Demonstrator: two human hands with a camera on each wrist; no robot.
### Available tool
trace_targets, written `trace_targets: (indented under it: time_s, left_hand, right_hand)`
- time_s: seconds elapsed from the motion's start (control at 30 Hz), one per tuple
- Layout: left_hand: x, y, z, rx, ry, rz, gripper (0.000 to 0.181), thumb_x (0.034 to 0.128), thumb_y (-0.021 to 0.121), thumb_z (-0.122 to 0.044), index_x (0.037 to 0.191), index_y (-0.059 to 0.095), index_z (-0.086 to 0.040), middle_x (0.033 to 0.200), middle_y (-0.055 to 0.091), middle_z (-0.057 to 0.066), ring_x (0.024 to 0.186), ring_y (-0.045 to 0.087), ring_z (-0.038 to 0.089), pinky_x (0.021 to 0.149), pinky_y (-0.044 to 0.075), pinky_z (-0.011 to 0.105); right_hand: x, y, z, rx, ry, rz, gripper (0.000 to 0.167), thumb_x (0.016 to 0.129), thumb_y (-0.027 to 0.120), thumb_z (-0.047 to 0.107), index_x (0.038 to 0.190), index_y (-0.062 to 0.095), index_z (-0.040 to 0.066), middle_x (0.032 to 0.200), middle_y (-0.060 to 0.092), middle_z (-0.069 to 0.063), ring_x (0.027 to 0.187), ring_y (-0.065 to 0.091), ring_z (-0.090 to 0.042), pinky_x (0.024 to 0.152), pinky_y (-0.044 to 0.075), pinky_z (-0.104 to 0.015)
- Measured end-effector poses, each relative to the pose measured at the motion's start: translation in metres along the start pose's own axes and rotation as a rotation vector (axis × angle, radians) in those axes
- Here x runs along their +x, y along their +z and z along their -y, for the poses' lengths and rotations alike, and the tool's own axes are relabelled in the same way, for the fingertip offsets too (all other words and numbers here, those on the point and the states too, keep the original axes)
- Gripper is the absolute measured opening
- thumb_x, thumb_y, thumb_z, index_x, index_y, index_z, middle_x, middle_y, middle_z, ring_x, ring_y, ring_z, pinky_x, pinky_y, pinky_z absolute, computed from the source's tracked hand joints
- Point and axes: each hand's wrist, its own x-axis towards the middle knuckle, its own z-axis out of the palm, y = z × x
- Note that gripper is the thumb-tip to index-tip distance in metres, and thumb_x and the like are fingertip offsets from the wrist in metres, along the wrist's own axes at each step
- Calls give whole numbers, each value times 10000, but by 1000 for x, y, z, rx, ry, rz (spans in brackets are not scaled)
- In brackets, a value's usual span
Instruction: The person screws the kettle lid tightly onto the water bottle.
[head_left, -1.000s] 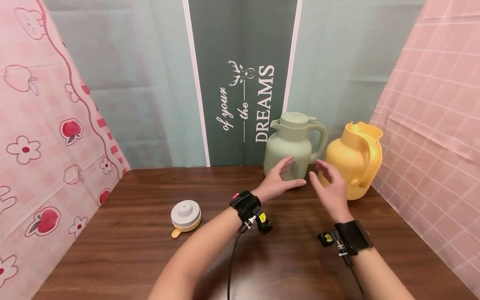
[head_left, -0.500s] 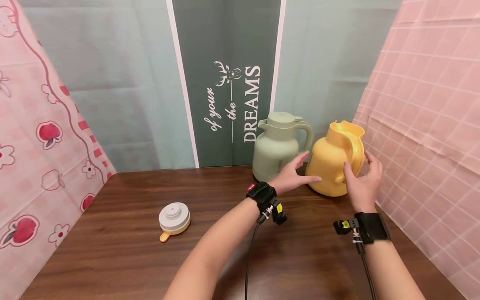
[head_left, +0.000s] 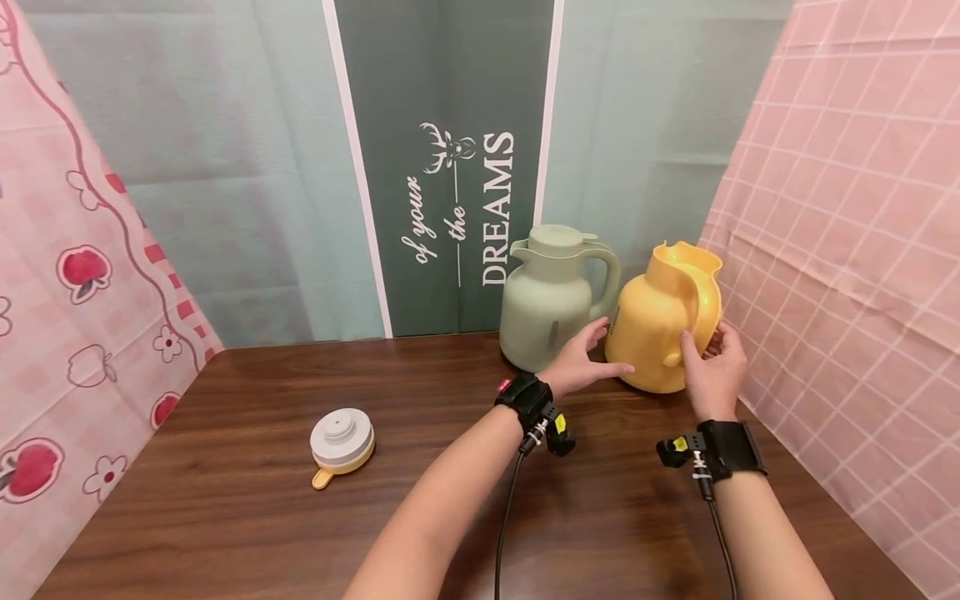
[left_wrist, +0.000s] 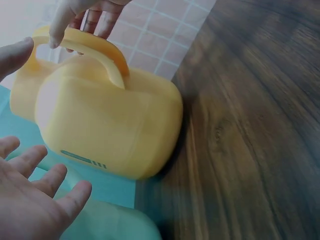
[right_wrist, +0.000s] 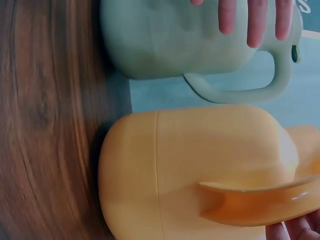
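Observation:
The yellow thermos jug (head_left: 651,333) stands upright without a lid, its mouth uncovered. My right hand (head_left: 716,367) is at its handle, thumb on the near side and fingers curling round the far side; the right wrist view shows only some fingertips below the handle (right_wrist: 265,202). My left hand (head_left: 581,362) is spread, with thumb and fingers apart, between the yellow jug and a green thermos jug (head_left: 546,308). In the left wrist view, the left palm (left_wrist: 25,200) faces up beside the yellow jug's body (left_wrist: 110,120) and holds nothing.
A round grey-and-yellow lid (head_left: 342,440) with a small tab lies on the left of the brown wooden table (head_left: 247,517). Patterned cloths stand behind and at both sides; the pink checked cloth (head_left: 840,250) is close to the yellow jug. Cables run from both wrist cameras.
My right hand has moved right from between the jugs to the yellow jug's handle, and its fingers have curled in. The left hand has moved right, towards the yellow jug. The view has shifted.

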Motion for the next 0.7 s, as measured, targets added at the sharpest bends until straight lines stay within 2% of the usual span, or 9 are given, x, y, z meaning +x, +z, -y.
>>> trace_targets:
  time_s: [0.2, 0.43, 0.6, 0.7]
  left_hand:
    - [-8, -5, 8, -7, -49, 8, 836, 816, 763, -268, 1497, 288, -164, 1487, 361, 44, 1353, 332, 212, 1053, 327, 308]
    - [-15, -14, 13, -13, -90, 42, 794, 826, 753, -265, 1487, 320, -198, 1467, 391, 20, 1358, 317, 145, 1033, 336, 265]
    - [-16, -20, 18, -17, -97, 60, 785, 833, 747, -265, 1487, 320, -185, 1468, 390, 29, 1355, 318, 128, 1024, 348, 257]
    - [-17, -24, 20, -26, -93, 59, 782, 836, 744, -247, 1487, 319, -169, 1482, 371, 54, 1349, 326, 118, 1057, 329, 308]
  right_hand:
    - [0, -2, 1, -68, -8, 3, 341, 847, 702, 93, 1139, 613, -59, 882, 584, 2, 728, 511, 16, 670, 408, -106]
    - [-1, -5, 1, -128, -12, 24, 237, 837, 721, 126, 1009, 693, -35, 723, 593, 123, 620, 526, 82, 572, 413, -59]
    - [-6, -7, 4, -130, -44, 20, 236, 828, 726, 129, 1005, 706, -27, 746, 630, 84, 633, 534, 104, 579, 420, -50]
    - [-11, -10, 8, -127, -66, 31, 235, 832, 720, 139, 999, 705, -26, 743, 611, 138, 650, 541, 103, 591, 426, -50]
